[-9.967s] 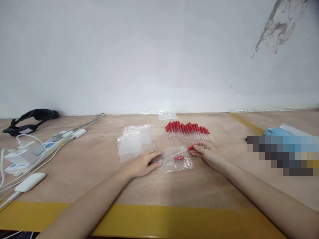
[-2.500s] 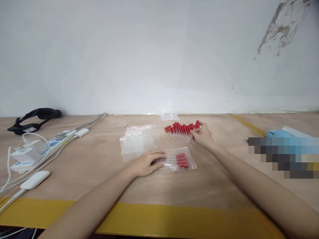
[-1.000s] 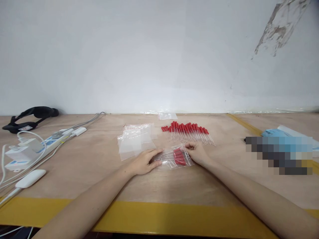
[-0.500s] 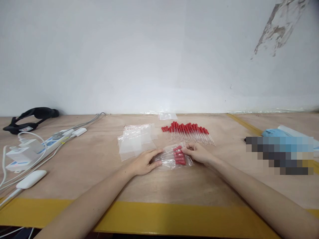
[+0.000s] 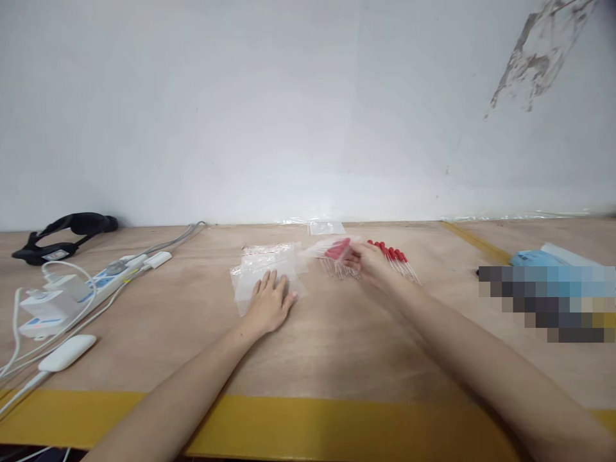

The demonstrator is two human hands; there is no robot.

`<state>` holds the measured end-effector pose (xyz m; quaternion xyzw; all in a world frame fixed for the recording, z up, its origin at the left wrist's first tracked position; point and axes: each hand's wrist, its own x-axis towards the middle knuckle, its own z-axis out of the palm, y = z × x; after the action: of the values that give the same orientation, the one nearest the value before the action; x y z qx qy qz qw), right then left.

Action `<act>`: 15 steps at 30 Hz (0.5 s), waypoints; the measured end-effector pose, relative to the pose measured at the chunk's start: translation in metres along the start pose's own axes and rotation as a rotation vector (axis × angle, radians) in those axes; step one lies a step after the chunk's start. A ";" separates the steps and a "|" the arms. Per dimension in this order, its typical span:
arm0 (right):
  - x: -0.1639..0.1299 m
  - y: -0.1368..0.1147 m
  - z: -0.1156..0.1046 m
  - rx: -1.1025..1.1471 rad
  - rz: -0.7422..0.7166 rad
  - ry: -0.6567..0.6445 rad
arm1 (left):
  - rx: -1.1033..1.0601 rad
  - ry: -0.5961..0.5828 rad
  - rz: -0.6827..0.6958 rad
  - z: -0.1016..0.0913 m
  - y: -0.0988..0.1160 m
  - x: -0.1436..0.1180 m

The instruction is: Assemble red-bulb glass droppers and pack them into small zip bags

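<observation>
While the right hand pinches a filled bag of red-bulbed droppers, lifted just beyond its fingertips, the left hand lies flat, fingers spread, on the empty bags; one bag is packed; loose droppers beside the right fingers remain unbagged.

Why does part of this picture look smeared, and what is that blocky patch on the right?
Head view: the right hand and the bag of droppers it holds are motion-blurred; the left hand on the empty bags is sharper; the blocky patch is deliberate pixelation; lighting is soft, shadows faint.
</observation>
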<state>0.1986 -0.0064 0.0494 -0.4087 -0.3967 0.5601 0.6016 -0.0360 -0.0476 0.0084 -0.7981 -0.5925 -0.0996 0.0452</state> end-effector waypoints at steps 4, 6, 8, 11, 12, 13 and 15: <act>0.014 0.042 0.058 -0.083 0.033 0.046 | 0.031 -0.010 0.119 0.000 0.003 -0.005; 0.017 0.058 0.074 -0.174 0.068 0.023 | 0.017 0.016 0.211 -0.004 0.004 -0.007; 0.018 0.064 0.077 -0.309 0.116 -0.025 | -0.018 -0.010 0.329 -0.013 0.004 -0.008; 0.022 0.055 0.061 -0.568 0.156 -0.071 | -0.113 -0.139 0.474 -0.031 0.002 -0.008; 0.024 0.048 0.052 -0.657 0.143 -0.059 | -0.158 -0.185 0.510 -0.037 0.001 -0.009; 0.027 0.042 0.043 -0.741 0.111 -0.024 | -0.210 -0.226 0.547 -0.042 0.001 -0.010; 0.035 0.031 0.025 -0.886 0.005 0.087 | -0.308 -0.281 0.607 -0.049 0.000 -0.013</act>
<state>0.1663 0.0309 0.0303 -0.6510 -0.5717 0.3199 0.3834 -0.0443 -0.0688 0.0534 -0.9410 -0.3071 -0.0588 -0.1298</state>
